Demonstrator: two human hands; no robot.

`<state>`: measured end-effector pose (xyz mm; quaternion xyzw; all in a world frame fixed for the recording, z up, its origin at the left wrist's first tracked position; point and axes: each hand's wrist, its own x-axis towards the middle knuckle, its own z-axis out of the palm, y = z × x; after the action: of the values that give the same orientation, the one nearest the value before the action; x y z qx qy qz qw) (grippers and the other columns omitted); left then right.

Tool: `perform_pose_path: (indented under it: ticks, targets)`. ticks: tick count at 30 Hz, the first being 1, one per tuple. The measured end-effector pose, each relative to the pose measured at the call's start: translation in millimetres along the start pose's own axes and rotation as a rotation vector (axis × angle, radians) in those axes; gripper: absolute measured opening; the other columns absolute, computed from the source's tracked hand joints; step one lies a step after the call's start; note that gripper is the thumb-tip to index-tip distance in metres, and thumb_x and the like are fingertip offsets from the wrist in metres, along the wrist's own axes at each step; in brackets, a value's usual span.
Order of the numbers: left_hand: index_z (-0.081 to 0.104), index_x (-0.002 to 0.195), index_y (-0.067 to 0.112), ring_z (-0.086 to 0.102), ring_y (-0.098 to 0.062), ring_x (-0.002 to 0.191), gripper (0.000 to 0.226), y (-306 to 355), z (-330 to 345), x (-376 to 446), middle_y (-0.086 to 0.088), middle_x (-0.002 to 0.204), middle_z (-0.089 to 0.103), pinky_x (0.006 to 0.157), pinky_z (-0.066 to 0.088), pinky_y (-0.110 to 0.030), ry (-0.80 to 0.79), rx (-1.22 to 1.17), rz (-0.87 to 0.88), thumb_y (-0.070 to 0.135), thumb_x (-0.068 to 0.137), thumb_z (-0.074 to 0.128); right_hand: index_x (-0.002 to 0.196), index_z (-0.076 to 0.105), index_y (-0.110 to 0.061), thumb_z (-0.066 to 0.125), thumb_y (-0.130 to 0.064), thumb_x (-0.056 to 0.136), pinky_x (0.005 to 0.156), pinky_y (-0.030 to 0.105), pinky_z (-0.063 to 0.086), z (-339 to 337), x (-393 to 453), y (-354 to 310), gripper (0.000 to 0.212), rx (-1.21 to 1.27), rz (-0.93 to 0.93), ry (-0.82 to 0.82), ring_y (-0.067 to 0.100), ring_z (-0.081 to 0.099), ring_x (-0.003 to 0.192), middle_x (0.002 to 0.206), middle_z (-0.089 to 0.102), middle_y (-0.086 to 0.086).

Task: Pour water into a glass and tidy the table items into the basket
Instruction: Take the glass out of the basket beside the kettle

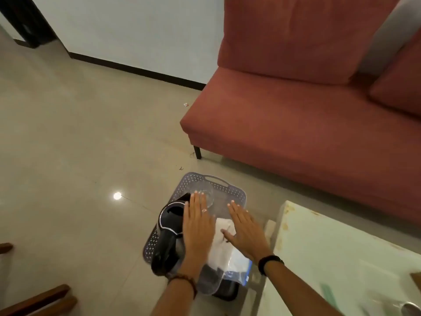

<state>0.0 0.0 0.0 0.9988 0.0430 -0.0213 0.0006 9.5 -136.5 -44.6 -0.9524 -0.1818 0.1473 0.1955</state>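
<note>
A grey perforated basket [224, 187] stands on the floor between the sofa and the table. Inside it lie a black electric kettle [169, 226] on its side at the left, a clear glass [205, 190] at the far end, and a white cloth with a clear zip bag [230, 254] at the right. My left hand [197, 226] hovers flat, fingers apart, over the kettle and glass. Spread flat over the white cloth is my right hand [245, 229]. Neither hand holds anything.
A red sofa [296, 110] fills the right and back. A pale glass-topped table [341, 258] is at the lower right, with a metal object [410, 310] at its corner. Wooden furniture legs [38, 299] show at lower left. Tiled floor [79, 133] stretches left.
</note>
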Motion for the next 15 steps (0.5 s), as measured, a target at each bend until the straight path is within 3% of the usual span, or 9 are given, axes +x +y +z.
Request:
perform_pose_path:
  ticks: [1,3,5,8,11,13,15]
  targets:
    - [0.03,0.141,0.003,0.029,-0.032,0.137,0.065,7,8,9,-0.022,0.148,0.031,0.112,0.025,-0.041,0.068,-0.023,-0.019,0.037,0.091,0.051,0.148,0.002,-0.018,0.031,-0.057,0.092,0.117,0.031,0.007,6,12,3,0.075,0.022,0.006,0.012,0.015,0.007,0.145,0.158,0.001,0.0]
    - [0.012,0.145,0.001,0.001,-0.037,0.142,0.059,21,29,29,-0.023,0.154,0.006,0.117,0.008,-0.044,-0.015,-0.065,-0.006,0.03,0.099,0.034,0.148,0.007,-0.016,0.039,-0.048,0.094,0.116,0.031,0.017,19,38,10,0.071,0.051,0.003,0.029,0.015,0.014,0.144,0.158,0.006,0.001]
    - [-0.004,0.145,0.001,-0.01,-0.039,0.141,0.061,24,45,52,-0.025,0.153,-0.007,0.116,-0.002,-0.046,-0.096,-0.088,-0.072,0.029,0.1,0.025,0.147,0.013,-0.018,0.048,-0.038,0.092,0.112,0.032,0.028,29,63,16,0.068,0.068,-0.033,0.036,0.019,0.024,0.142,0.158,0.015,0.004]
    - [-0.015,0.143,0.004,-0.006,-0.037,0.142,0.065,12,59,78,-0.025,0.153,-0.009,0.117,0.004,-0.046,-0.115,-0.11,-0.233,0.028,0.1,0.028,0.143,0.023,-0.025,0.051,-0.035,0.091,0.102,0.035,0.042,42,89,22,0.06,0.126,-0.066,0.037,0.023,0.04,0.132,0.155,0.024,0.007]
    - [-0.011,0.144,0.004,0.0,-0.037,0.142,0.071,9,63,101,-0.027,0.153,-0.005,0.116,0.011,-0.041,-0.168,-0.279,-0.408,0.022,0.097,0.04,0.142,0.027,-0.026,0.053,-0.033,0.091,0.098,0.037,0.045,54,109,26,0.058,0.117,-0.101,0.051,0.024,0.044,0.129,0.152,0.031,0.009]
    - [-0.001,0.144,0.001,0.014,-0.039,0.14,0.072,7,68,115,-0.03,0.151,0.008,0.112,0.025,-0.039,-0.241,-0.382,-0.547,0.016,0.094,0.048,0.141,0.03,-0.023,0.054,-0.03,0.091,0.095,0.036,0.048,63,117,26,0.056,0.112,-0.139,0.052,0.025,0.048,0.126,0.149,0.036,0.008]
    - [0.023,0.138,0.0,0.039,-0.038,0.127,0.058,2,72,127,-0.028,0.142,0.032,0.095,0.044,-0.041,-0.289,-0.4,-0.618,0.016,0.091,0.052,0.138,0.036,-0.019,0.053,-0.028,0.093,0.088,0.035,0.053,66,123,23,0.048,0.096,-0.169,0.084,0.025,0.055,0.117,0.147,0.04,0.009]
